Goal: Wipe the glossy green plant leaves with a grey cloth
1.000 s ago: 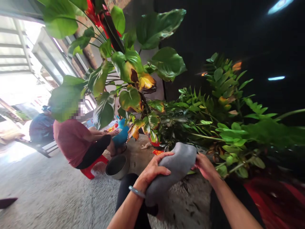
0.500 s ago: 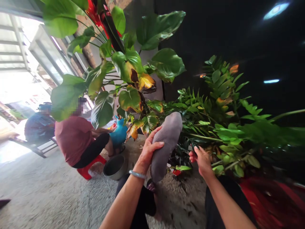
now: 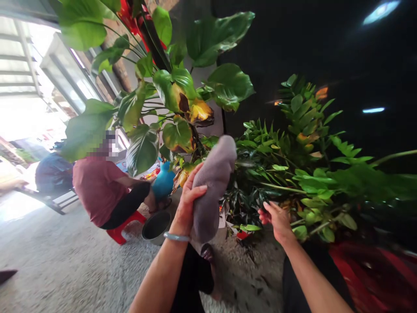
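Left hand [image 3: 185, 204]: fingers and thumb gripping long, grey, soft-looking piece [image 3: 215, 184], tilted, centre of frame | Right hand [image 3: 276, 217]: right of centre, apart from piece; fingers curled, cannot tell whether holding anything | Round dark-grey bucket [image 3: 157, 240]: left of centre, near red plastic stool [image 3: 117, 235] | Green leafy plants [image 3: 270, 150]: right of centre
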### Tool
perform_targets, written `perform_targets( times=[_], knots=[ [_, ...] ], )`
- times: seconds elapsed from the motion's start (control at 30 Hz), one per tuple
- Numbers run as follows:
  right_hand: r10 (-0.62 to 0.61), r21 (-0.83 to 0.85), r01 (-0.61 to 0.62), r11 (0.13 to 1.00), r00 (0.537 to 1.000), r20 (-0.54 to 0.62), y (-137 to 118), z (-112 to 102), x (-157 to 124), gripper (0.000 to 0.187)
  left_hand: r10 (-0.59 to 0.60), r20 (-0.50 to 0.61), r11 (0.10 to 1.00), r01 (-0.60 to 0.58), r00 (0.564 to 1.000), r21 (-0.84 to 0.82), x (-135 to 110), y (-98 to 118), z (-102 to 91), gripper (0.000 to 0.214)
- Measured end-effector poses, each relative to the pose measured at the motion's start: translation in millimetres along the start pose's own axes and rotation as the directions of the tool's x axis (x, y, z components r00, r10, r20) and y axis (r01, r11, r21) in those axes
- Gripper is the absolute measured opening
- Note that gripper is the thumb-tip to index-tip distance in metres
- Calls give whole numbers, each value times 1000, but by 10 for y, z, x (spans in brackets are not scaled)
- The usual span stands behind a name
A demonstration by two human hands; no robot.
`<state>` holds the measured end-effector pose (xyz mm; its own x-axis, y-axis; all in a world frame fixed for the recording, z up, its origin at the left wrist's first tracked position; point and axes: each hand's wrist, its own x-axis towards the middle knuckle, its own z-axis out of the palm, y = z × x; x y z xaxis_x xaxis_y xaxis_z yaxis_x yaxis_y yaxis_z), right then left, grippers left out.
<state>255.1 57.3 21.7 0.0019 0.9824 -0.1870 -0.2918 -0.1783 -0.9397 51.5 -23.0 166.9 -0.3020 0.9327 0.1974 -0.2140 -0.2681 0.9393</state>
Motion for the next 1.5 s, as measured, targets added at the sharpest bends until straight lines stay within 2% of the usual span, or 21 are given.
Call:
perform_targets(
  times=[0.07, 0.17, 0.23, 0.3, 0.37, 0.47, 0.53, 0.6, 0.67, 0.73, 0.8, 0.87, 0.93, 1.03, 1.1, 1.17, 1.23, 1.3, 1.37, 1.43, 1.5],
  knots=[
    [3, 0, -3, 1000, 1000, 15, 10, 18, -2, 35, 5, -67, 1000, -3, 998, 24, 10, -120, 28, 77],
    [12, -8, -12, 1000, 999, 34, 34, 12, 6, 31, -219, 9, 963, 215, 976, 164, -173, -512, -1, 74],
    [22, -15, -21, 1000, 999, 33, 45, -13, 14, 29, -423, 150, 879, 365, 893, 306, -357, -727, -55, 67],
    [30, -16, -30, 999, 999, 32, 44, -40, 16, 29, -504, 234, 836, 401, 831, 375, -487, -777, -110, 63],
    [32, -9, -32, 999, 999, 36, 35, -55, 12, 31, -434, 228, 878, 353, 872, 323, -493, -648, -150, 62],
    [31, 6, -31, 1000, 999, 39, 21, -40, 1, 35, -183, 57, 971, 171, 982, 165, -283, -298, -162, 70],
    [30, 12, -30, 999, 999, 37, 22, -11, -3, 36, -32, -83, 991, 42, 996, 127, -102, -144, -149, 76],
    [31, 15, -31, 999, 999, 35, 34, 18, -4, 34, 28, -172, 989, -2, 985, 150, 7, -161, -140, 78],
    [32, 15, -33, 999, 999, 34, 50, 35, -3, 32, -24, -182, 972, 66, 983, 227, -17, -351, -153, 73],
    [34, 12, -35, 999, 999, 31, 64, 33, -2, 30, -174, -121, 924, 205, 977, 324, -173, -623, -194, 63],
    [37, 7, -37, 999, 999, 26, 71, 11, -3, 30, -384, -6, 857, 358, 923, 370, -388, -838, -252, 58],
    [40, 3, -40, 999, 999, 22, 69, -17, -3, 30, -475, 51, 829, 428, 878, 361, -552, -888, -306, 57],
    [42, 3, -42, 999, 999, 19, 63, -36, -2, 30, -420, 23, 857, 388, 907, 340, -578, -752, -334, 58],
    [39, 10, -39, 999, 999, 19, 52, -22, 0, 31, -173, -123, 928, 204, 977, 313, -358, -391, -322, 64],
    [39, 16, -40, 999, 999, 22, 46, 15, -4, 33, -12, -227, 951, 81, 974, 300, -149, -235, -293, 68],
    [44, 19, -45, 999, 999, 23, 42, 57, -14, 34, 52, -275, 954, 34, 960, 297, -4, -250, -266, 69],
    [51, 17, -52, 999, 998, 23, 40, 84, -25, 32, -12, -243, 945, 90, 970, 316, 11, -426, -256, 65],
    [56, 11, -56, 998, 998, 22, 40, 84, -32, 30, -180, -148, 909, 222, 972, 353, -109, -663, -269, 59],
    [57, 4, -57, 998, 998, 21, 44, 57, -32, 29, -359, -35, 846, 342, 932, 409, -301, -828, -299, 54],
    [54, 1, -54, 999, 998, 16, 50, 18, -26, 29, -464, 42, 806, 402, 885, 434, -461, -835, -330, 52],
    [50, 3, -50, 999, 999, 6, 55, -13, -19, 29, -452, 47, 818, 394, 891, 419, -505, -690, -348, 53]
  ],
)
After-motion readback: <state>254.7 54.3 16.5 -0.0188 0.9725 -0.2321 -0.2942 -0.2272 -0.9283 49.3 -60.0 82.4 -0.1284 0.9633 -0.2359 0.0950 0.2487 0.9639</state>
